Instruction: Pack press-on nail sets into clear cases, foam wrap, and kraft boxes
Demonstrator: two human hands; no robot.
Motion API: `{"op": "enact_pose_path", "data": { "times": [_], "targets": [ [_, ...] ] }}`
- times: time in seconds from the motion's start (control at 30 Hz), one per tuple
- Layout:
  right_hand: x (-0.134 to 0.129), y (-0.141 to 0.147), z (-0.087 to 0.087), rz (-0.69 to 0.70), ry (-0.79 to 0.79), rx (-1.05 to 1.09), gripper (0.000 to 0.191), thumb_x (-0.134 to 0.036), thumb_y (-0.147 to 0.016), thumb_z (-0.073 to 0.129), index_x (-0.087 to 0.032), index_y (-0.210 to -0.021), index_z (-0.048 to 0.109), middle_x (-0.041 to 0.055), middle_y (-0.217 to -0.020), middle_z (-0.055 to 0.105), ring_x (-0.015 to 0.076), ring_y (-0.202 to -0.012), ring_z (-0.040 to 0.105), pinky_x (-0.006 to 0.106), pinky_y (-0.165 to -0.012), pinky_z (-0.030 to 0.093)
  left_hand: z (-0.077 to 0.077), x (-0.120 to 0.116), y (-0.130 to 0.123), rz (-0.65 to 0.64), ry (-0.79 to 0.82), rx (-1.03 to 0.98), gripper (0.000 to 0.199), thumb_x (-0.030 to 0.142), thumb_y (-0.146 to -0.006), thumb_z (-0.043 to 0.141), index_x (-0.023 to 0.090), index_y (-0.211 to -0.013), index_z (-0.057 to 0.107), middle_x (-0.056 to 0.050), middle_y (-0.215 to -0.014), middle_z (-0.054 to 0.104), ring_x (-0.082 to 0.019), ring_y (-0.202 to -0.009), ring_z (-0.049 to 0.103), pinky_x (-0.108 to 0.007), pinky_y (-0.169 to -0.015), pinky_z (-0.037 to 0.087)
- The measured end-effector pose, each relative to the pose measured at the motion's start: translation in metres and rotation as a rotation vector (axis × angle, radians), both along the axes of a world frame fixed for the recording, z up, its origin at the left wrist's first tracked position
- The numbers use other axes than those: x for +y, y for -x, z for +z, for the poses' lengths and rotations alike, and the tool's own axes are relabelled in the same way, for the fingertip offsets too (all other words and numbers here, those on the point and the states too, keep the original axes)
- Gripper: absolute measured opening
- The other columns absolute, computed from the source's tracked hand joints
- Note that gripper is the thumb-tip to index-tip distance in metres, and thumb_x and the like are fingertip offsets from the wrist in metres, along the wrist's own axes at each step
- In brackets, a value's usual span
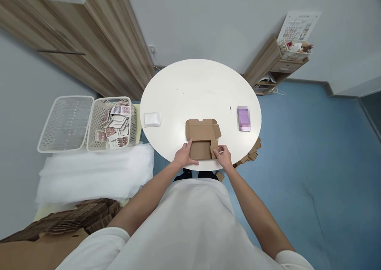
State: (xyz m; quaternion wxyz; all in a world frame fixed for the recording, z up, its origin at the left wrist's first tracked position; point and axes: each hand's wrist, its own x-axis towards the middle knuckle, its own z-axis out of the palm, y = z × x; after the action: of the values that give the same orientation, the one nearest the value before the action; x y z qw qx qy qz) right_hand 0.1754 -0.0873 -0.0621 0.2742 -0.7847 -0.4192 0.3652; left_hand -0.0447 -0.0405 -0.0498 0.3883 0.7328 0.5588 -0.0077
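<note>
A brown cardboard box (200, 150) lies on the white round table near its front edge, partly folded up. Its lid (202, 132) stands open on the far side, with small side flaps spread out. My left hand (183, 156) grips the box's left end, thumb along the near side and a finger up the left edge. At the opposite end, my right hand (223, 156) pinches the right end flap (214, 149), which is folded over the box's inside. Some of my right fingers are curled and partly hidden.
On the table (196, 79) are a white packet stack (152, 119) at left and a blurred purple pack (244, 118) at right. A basket of printed packets (114, 123), white sheets (95, 171) and flat cardboard (74, 218) lie left. Cardboard pieces (253, 153) lie below right.
</note>
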Motion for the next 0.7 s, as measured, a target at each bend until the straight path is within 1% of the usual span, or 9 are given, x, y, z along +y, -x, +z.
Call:
{"op": "enact_pose_path", "data": {
  "times": [0.07, 0.17, 0.3, 0.37, 0.43, 0.5, 0.57, 0.63, 0.7],
  "targets": [
    [0.002, -0.004, -0.002, 0.064, 0.033, -0.083, 0.033, -0.038, -0.066, 0.052, -0.02, -0.093, 0.05, 0.0002, -0.075, 0.056, 0.0148, -0.061, 0.05, 0.029, -0.061, 0.041, 0.002, -0.002, -0.004, 0.012, 0.019, 0.007, 0.117, 0.053, -0.043, 0.074, 0.025, -0.137, 0.011, -0.012, -0.114, 0.044, -0.031, -0.097, 0.053, -0.031, -0.076, 0.04],
    [0.003, -0.011, -0.006, 0.139, 0.04, -0.158, 0.022, -0.029, -0.066, 0.045, -0.021, -0.086, 0.047, -0.0031, -0.063, 0.05, 0.0154, -0.058, 0.048, 0.027, -0.057, 0.038, 0.004, -0.005, -0.01, 0.019, 0.034, -0.011, 0.117, 0.05, -0.041, 0.077, 0.026, -0.136, 0.013, -0.011, -0.115, 0.044, -0.032, -0.101, 0.051, -0.031, -0.078, 0.039],
    [0.009, -0.019, -0.009, 0.158, 0.035, -0.212, 0.019, -0.023, -0.066, 0.04, -0.022, -0.084, 0.046, -0.0045, -0.058, 0.046, 0.0157, -0.055, 0.046, 0.026, -0.055, 0.036, 0.005, -0.004, -0.025, 0.046, 0.032, -0.038, 0.121, 0.048, -0.041, 0.077, 0.027, -0.137, 0.007, -0.011, -0.117, 0.043, -0.032, -0.104, 0.049, -0.032, -0.077, 0.04],
    [0.015, -0.025, -0.007, 0.153, 0.039, -0.208, 0.02, -0.023, -0.067, 0.039, -0.022, -0.086, 0.046, -0.0034, -0.06, 0.049, 0.0166, -0.058, 0.049, 0.026, -0.055, 0.036, 0.006, -0.002, -0.033, 0.073, 0.023, -0.044, 0.121, 0.049, -0.043, 0.076, 0.027, -0.138, 0.005, -0.011, -0.116, 0.043, -0.031, -0.104, 0.049, -0.033, -0.076, 0.041],
    [0.02, -0.032, -0.003, 0.15, 0.054, -0.186, 0.024, -0.027, -0.07, 0.04, -0.022, -0.093, 0.046, -0.0016, -0.065, 0.053, 0.0178, -0.063, 0.053, 0.027, -0.057, 0.038, 0.007, 0.0, -0.041, 0.097, 0.014, -0.053, 0.12, 0.049, -0.045, 0.075, 0.027, -0.138, 0.004, -0.011, -0.117, 0.042, -0.031, -0.103, 0.049, -0.034, -0.077, 0.041],
    [0.022, -0.039, 0.0, 0.157, 0.08, -0.156, 0.034, -0.035, -0.071, 0.044, -0.02, -0.102, 0.045, 0.001, -0.073, 0.057, 0.0192, -0.068, 0.056, 0.029, -0.059, 0.04, 0.007, -0.001, -0.047, 0.121, 0.008, -0.08, 0.121, 0.05, -0.046, 0.074, 0.026, -0.139, 0.0, -0.012, -0.119, 0.041, -0.03, -0.105, 0.049, -0.035, -0.078, 0.041],
    [0.019, -0.046, 0.001, 0.174, 0.099, -0.13, 0.047, -0.044, -0.071, 0.046, -0.019, -0.111, 0.043, 0.0037, -0.083, 0.059, 0.0205, -0.076, 0.057, 0.03, -0.063, 0.042, 0.005, -0.007, -0.051, 0.166, -0.007, -0.137, 0.121, 0.052, -0.049, 0.072, 0.024, -0.138, -0.005, -0.013, -0.123, 0.039, -0.03, -0.11, 0.045, -0.036, -0.082, 0.041],
    [0.013, -0.05, -0.002, 0.189, 0.087, -0.105, 0.055, -0.048, -0.071, 0.046, -0.019, -0.117, 0.04, 0.0057, -0.092, 0.059, 0.0215, -0.083, 0.058, 0.032, -0.067, 0.043, 0.0, -0.016, -0.054, 0.255, -0.025, -0.215, 0.116, 0.053, -0.055, 0.069, 0.022, -0.138, -0.007, -0.014, -0.128, 0.035, -0.028, -0.116, 0.04, -0.037, -0.087, 0.039],
    [0.005, -0.052, -0.007, 0.21, 0.043, -0.086, 0.056, -0.047, -0.074, 0.045, -0.018, -0.122, 0.037, 0.0076, -0.099, 0.058, 0.0224, -0.088, 0.057, 0.033, -0.071, 0.044, -0.006, -0.026, -0.057, 0.376, -0.013, -0.29, 0.1, 0.052, -0.065, 0.061, 0.019, -0.139, 0.001, -0.015, -0.133, 0.031, -0.026, -0.118, 0.039, -0.036, -0.088, 0.039]
  ]
}}
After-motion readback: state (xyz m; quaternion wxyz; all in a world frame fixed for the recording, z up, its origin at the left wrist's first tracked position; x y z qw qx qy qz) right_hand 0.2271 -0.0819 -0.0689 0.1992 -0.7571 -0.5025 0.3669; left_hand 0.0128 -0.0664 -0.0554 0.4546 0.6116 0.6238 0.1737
